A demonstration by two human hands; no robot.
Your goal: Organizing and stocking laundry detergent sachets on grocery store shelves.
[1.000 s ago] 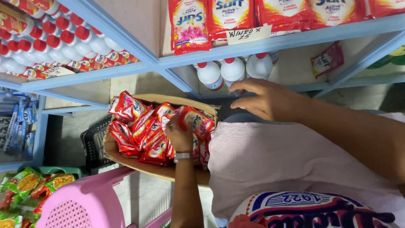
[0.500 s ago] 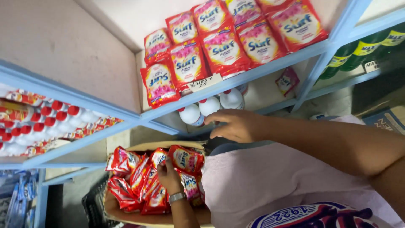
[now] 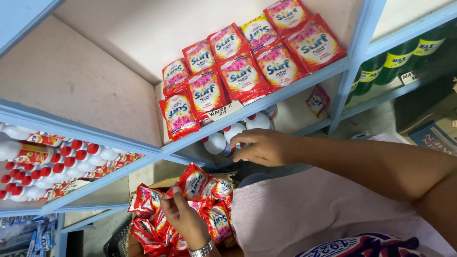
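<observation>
red sachet (image 3: 194, 183) is pinched between fingers of the left hand (image 3: 183, 216), above a box (image 3: 157, 183) packed with like sachets. right hand (image 3: 264, 146), fingers curled, is held at the blue shelf edge (image 3: 190, 143) beside white bottles (image 3: 216, 143); contact possibly made, unclear.

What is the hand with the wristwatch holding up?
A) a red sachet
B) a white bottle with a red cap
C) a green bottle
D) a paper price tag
A: the left hand, with a watch at its wrist, pinches a red sachet above the pile of red sachets, while the right hand reaches toward the white bottles.
</observation>
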